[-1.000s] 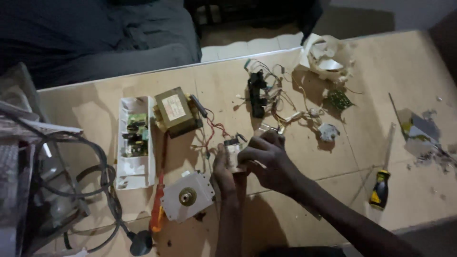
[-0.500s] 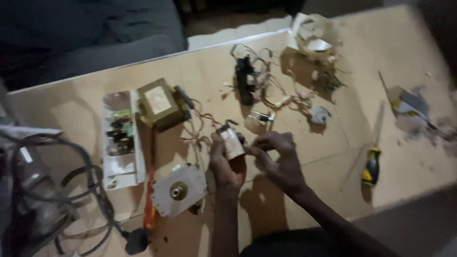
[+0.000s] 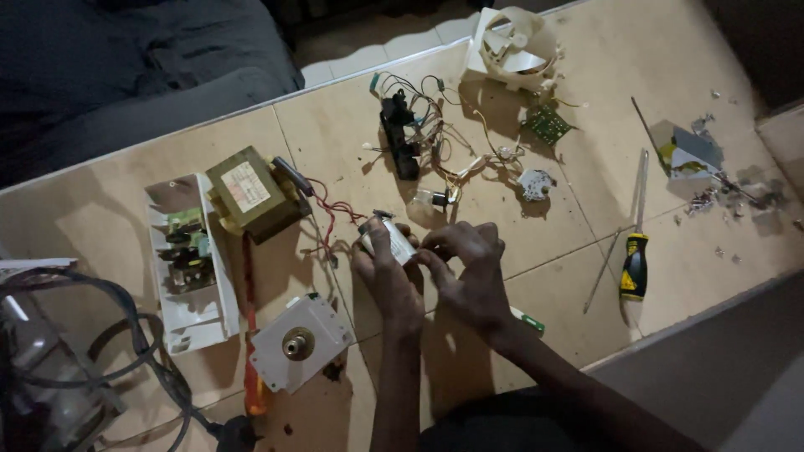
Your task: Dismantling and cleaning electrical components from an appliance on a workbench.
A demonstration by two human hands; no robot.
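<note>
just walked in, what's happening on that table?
A person sits at a tan table strewn with appliance parts. The left hand holds a small silver cylindrical part, and the right hand works at its end with the fingers. Red wires run from it towards a boxy transformer. Nearby lie a magnetron-like metal block, a white fan housing and a black-and-yellow screwdriver, all untouched.

Bare left hand (image 3: pixel 389 280), bare right hand (image 3: pixel 471 276), forearms seemingly sleeveless.
</note>
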